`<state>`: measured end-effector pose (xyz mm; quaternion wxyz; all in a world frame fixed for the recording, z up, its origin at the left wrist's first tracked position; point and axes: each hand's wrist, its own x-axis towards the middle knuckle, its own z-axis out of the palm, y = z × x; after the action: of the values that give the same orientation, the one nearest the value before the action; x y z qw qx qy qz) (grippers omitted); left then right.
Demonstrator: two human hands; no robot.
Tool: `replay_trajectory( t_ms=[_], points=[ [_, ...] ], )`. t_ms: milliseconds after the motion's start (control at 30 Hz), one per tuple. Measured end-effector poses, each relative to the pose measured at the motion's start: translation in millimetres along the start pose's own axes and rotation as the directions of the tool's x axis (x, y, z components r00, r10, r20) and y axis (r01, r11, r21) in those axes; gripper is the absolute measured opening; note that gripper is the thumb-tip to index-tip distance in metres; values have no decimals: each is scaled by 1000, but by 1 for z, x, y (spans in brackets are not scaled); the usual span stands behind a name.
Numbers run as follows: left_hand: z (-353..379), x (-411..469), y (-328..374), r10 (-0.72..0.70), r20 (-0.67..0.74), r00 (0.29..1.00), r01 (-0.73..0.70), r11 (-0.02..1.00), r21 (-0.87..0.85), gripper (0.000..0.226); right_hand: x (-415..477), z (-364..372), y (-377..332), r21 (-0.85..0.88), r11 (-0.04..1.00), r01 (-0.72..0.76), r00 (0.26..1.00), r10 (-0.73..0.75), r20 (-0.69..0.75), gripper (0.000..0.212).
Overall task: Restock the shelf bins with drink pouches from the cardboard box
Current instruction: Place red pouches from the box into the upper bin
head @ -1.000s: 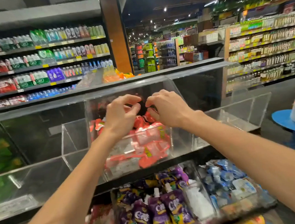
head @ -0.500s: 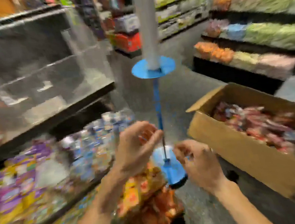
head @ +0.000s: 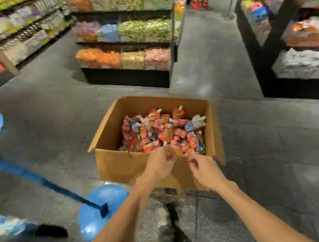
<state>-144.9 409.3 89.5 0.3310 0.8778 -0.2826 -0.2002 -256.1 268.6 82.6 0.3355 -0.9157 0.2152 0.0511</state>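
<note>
The cardboard box [head: 132, 164] sits on the floor in the aisle with its flaps folded outward, so the top is fully open and can be reached from above. Inside it lies a loose heap of drink pouches [head: 162, 132], mostly red with a few blue ones. Their white spouts point every way, and the heap is banked toward the far right corner of the box.

Both arms stretch out toward the near rim. The left hand [head: 160, 166] hangs just over the near edge of the box, right at the nearest pouches. Its fingers are loosely curled and, as far as the blur allows, hold nothing. The right hand [head: 202, 168] is just short of the near rim, in front of the box's near wall, also loosely curled and empty. I judge that both hands are set to scoop up a bunch of pouches at once, which suits a jumbled pile better than picking them singly.

Left of the box stands a blue round-based stand [head: 100, 206]. Beyond the box, across the aisle, is a rack of sweet bins [head: 127, 58]. Further left than the stand, at the picture's edge, is a blurred strip of packed goods [head: 4, 224], probably the shelving to be restocked.
</note>
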Motion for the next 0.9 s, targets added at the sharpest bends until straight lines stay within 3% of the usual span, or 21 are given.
replay_trajectory(
  t_ms=[167, 367, 533, 600, 700, 767, 867, 900],
  points=[
    [22, 95, -45, -128, 149, 981, 134, 990, -33, 11, 82, 6, 13, -60, 989, -132, 987, 136, 82, 27],
    [52, 168, -102, -316, 335, 888, 356, 932, -64, 33, 151, 26, 28, -165, 952, -259, 937, 289, 194, 18],
    [84, 210, -125, -431, 508, 746, 537, 840, -75, 62, 173, 37, 45, -181, 911, -371, 878, 408, 250, 24],
    [96, 225, -130, -494, 507, 706, 596, 802, -48, 60, 181, 40, 53, -189, 901, -390, 862, 430, 270, 27],
    [119, 246, -136, -551, 485, 680, 656, 752, -65, 19, 194, 51, 70, -193, 887, -420, 836, 461, 297, 27],
    [133, 255, -142, -560, 478, 677, 678, 728, -106, 27, 203, 60, 80, -211, 887, -410, 831, 458, 314, 29],
    [155, 269, -153, -614, 434, 660, 697, 715, -49, 67, 219, 77, 97, -275, 901, -335, 831, 420, 365, 41],
    [162, 271, -160, -629, 421, 653, 696, 718, -7, 66, 223, 81, 99, -313, 910, -273, 838, 385, 386, 47]
  ],
)
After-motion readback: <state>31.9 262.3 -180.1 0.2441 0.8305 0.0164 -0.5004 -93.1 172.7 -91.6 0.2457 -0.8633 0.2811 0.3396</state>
